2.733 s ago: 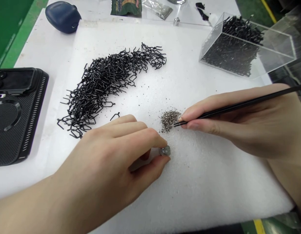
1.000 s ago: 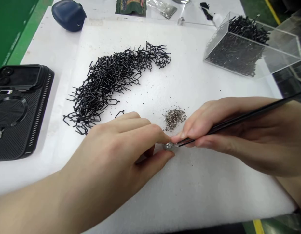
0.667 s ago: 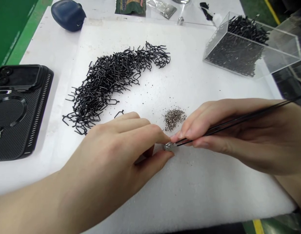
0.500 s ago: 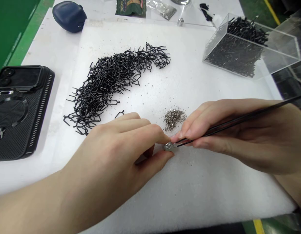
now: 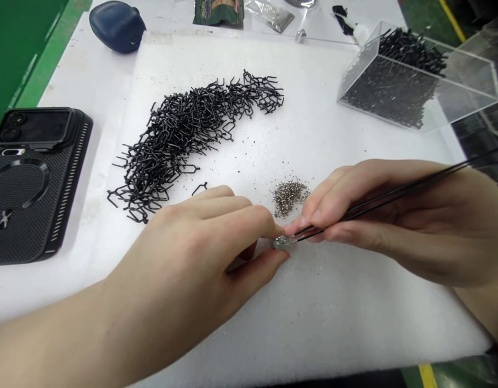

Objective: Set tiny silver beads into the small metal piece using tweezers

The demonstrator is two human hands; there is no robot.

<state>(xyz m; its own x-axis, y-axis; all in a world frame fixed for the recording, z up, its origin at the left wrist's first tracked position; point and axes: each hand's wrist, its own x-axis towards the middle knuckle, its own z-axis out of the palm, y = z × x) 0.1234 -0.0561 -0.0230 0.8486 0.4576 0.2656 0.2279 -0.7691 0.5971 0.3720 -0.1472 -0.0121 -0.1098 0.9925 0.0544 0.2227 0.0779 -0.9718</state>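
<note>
Between the thumb and index finger of my left hand [image 5: 216,242] sits a small shiny, clear-and-silver piece [image 5: 281,242]; its exact kind is too small to make out. My right hand [image 5: 394,221] grips black tweezers [image 5: 378,203], whose tips point left and meet the small piece. Whether the tips pinch anything is unclear. Just behind the fingertips lies a little heap of tiny metallic bits [image 5: 289,196]. One black Y-shaped part [image 5: 200,188] rests beyond my left knuckles, partly hidden by them.
A long curved pile of black forked parts [image 5: 192,124] spreads across the white foam sheet [image 5: 313,108]. At the right back stands a clear box [image 5: 467,102] of black pieces. A cased phone [image 5: 34,186], a dark blue object [image 5: 117,27] and a green packet [image 5: 218,12] lie around.
The whole view shifts slightly. The tweezers' rear end sits a bit higher and their two arms show farther apart; my left hand keeps the small piece in the same hold.
</note>
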